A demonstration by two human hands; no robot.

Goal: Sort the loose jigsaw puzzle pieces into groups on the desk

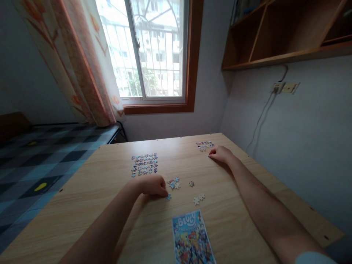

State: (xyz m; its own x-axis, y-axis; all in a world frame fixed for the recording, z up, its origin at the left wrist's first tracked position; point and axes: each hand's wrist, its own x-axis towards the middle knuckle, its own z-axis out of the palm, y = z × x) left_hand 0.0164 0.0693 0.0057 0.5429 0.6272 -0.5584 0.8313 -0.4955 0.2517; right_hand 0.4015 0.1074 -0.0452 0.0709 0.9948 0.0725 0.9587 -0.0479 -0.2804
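My left hand (154,185) is closed low over the table, its fingertips at a light-blue jigsaw puzzle piece (169,197). Beyond its knuckles lies a small heap of blue and pale puzzle pieces (173,183). Farther right, my right hand (221,154) pinches a small puzzle piece (209,156), mostly hidden by the fingers. Just past that hand sit short rows of pieces (205,145). A larger block of pieces in rows (145,163) lies behind my left hand. A dark-toned piece (191,183) and several plain-backed pieces (199,199) lie between my arms.
A colourful Bluey picture sheet (191,236) lies at the near middle of the wooden table (132,238). A bed with a checked cover (24,157) stands left. Wooden shelves (286,55) hang on the right wall, and a cable (258,126) runs down from a socket.
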